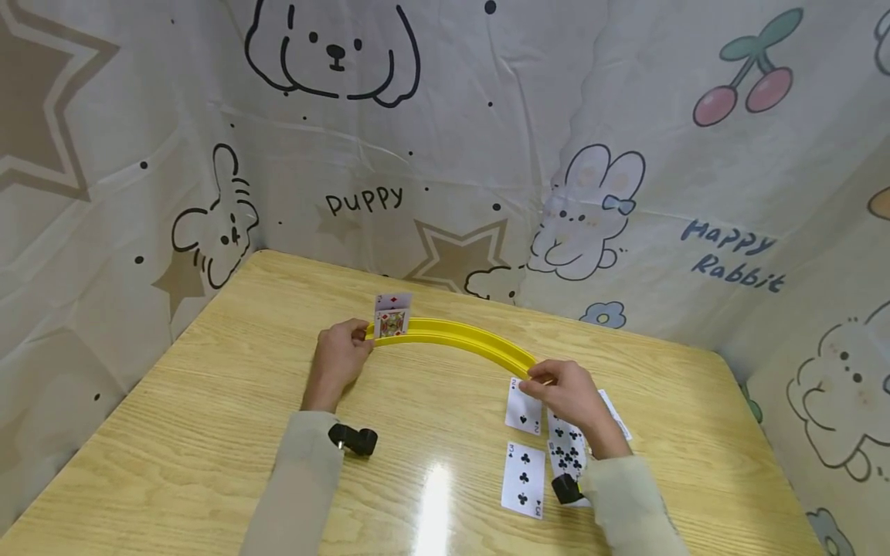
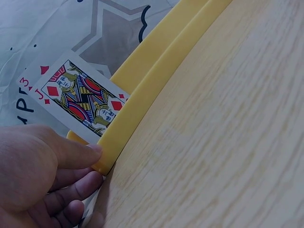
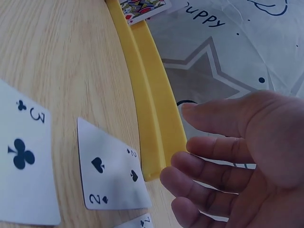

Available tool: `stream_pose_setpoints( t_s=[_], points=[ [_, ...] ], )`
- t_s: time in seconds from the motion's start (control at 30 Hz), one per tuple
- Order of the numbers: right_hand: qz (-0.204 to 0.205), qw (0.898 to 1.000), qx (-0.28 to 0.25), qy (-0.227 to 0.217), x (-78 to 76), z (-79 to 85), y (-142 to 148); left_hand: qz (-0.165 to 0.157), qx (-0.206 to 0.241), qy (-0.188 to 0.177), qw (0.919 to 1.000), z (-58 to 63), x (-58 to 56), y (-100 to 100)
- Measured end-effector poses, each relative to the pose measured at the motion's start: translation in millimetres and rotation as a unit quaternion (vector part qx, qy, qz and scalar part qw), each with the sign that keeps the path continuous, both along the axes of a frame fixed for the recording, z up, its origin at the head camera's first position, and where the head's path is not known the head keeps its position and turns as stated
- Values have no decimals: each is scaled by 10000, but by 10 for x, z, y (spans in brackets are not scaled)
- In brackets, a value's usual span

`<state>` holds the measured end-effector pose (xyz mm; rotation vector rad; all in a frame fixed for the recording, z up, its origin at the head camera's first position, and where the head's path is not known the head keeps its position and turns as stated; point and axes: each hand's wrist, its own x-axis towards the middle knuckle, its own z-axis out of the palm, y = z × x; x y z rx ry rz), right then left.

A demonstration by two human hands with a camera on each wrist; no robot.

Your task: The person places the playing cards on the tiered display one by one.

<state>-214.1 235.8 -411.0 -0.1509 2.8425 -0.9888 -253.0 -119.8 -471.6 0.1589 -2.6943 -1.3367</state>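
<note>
Our left hand (image 1: 341,355) pinches the yellow rack (image 1: 466,337) at one end, our right hand (image 1: 568,392) loose-fingered at the other, desk (image 1: 403,417) stretching wide between.

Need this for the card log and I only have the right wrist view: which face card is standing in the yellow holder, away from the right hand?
Observer: The jack of diamonds; the left wrist view shows its corner letter.
Operator: And the card behind it?
Observer: The three of diamonds, poking up above the jack.
Operator: My frame cuts that end off. Is it held?
Observer: Yes, the left hand pinches that end of the yellow holder between thumb and fingers.
</note>
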Motion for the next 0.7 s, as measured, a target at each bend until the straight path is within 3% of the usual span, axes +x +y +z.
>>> stream_pose_setpoints(
  t_s=[0.7],
  points=[
    [-312,9963,719,-363,-33,-175,120,68,43,57,10000,-16,-4,6]
  ],
)
